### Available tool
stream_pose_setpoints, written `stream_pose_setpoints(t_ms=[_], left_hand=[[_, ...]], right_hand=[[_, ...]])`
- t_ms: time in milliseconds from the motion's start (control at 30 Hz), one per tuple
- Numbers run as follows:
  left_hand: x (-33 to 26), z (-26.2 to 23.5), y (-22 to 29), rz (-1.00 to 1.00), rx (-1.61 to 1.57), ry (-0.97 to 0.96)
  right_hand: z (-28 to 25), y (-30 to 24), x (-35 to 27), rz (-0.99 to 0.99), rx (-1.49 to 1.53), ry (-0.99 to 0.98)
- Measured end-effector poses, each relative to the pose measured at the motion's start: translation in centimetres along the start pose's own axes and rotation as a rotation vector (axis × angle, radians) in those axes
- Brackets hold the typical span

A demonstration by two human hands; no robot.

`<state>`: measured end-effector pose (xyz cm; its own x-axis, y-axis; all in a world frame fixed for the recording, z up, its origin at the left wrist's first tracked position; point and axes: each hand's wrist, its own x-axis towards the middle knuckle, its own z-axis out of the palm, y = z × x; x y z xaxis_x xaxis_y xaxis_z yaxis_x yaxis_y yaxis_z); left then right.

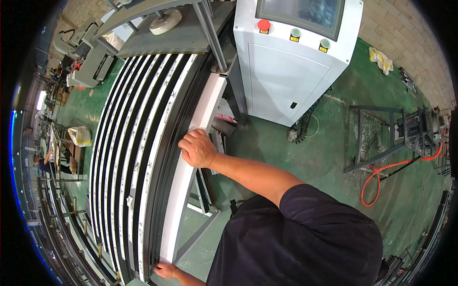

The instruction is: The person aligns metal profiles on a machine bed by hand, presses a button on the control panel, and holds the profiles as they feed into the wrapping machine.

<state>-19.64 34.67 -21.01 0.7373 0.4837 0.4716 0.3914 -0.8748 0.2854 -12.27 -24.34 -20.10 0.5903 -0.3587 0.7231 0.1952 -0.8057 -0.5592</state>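
Note:
Several long dark metal profiles with white printed film strips [157,138] lie side by side, running away from me under a grey press plate [164,35]. My right hand [198,148] has its fingers curled over the near-side edge of the outermost dark profile [167,186], above a white beam [191,143]. At the close end of that same profile, my left hand [166,270] grips it with the fingertips, low in the picture. Both hands' fingertips are partly hidden against the profile. A piece of film [130,202] hangs loose on one strip.
A grey control cabinet [286,71] with a screen and buttons stands ahead on the right. Further right are a black metal stand [377,143] and an orange hose [365,190]. More profiles lie on racks at far left, where another person [45,164] is.

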Motion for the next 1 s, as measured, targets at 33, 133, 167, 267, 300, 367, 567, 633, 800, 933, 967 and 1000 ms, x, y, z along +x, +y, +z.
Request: stream_pose_setpoints(t_ms=[33,133,167,267,300,367,567,633,800,933,967,1000], left_hand=[[-0.2,-0.1,0.5,-0.006,-0.021,0.011],[-0.3,0.1,0.3,-0.004,-0.034,0.028],[-0.2,0.1,0.1,0.004,-0.026,0.035],[0.0,0.2,-0.2,0.001,-0.022,0.015],[0.0,0.2,-0.2,-0.001,-0.023,0.015],[-0.1,0.1,0.0,0.001,-0.057,0.004],[-0.5,0.2,-0.1,0.062,-0.099,0.040],[-0.2,0.6,-0.6,0.053,-0.112,0.046],[-0.3,0.9,-0.3,0.026,-0.122,0.048],[0.2,1.2,-2.0,0.033,-0.115,0.051],[0.2,1.3,-2.3,0.060,-0.109,0.053],[0.2,1.4,-2.5,0.058,-0.109,0.052]], right_hand=[[0.0,0.0,0.0,-0.001,-0.001,-0.002],[0.1,0.1,-0.1,0.000,-0.003,-0.004],[0.1,0.0,0.0,0.001,0.000,0.001],[0.1,0.0,0.0,0.002,0.002,0.000],[0.0,0.0,0.0,0.004,0.001,-0.005],[0.0,0.0,0.0,0.000,0.000,-0.001],[-0.1,-0.2,0.3,-0.012,-0.006,0.019],[-0.1,-0.2,0.3,-0.019,-0.003,0.019],[-0.2,0.0,0.2,-0.006,0.005,0.017],[0.0,-0.4,0.3,0.000,0.005,-0.010],[0.0,-0.4,0.3,-0.001,0.002,-0.012],[0.0,-0.4,0.3,-0.001,0.000,-0.014]])
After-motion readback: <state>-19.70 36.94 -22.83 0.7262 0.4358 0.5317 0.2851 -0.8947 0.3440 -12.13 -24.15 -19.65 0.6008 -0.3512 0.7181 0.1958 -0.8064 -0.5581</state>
